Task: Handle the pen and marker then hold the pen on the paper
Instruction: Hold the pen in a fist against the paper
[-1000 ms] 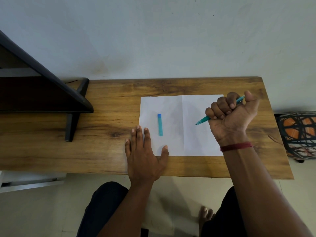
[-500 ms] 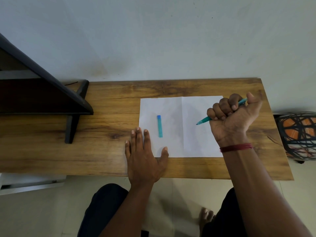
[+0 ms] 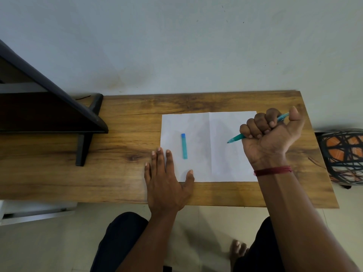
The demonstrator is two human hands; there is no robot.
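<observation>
While fisted by right hand [image 3: 272, 138], pen [image 3: 236, 138] over paper [image 3: 198, 122].

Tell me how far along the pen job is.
Done: the right hand has picked up and fist-grips the teal pen; its cap lies on the paper. In hand: the left hand pins the sheet. Left: the tip touching paper; contact isn't clear.

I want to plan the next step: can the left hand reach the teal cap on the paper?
Probably yes: the left hand lies flat beside the teal cap, nothing between them.
</observation>
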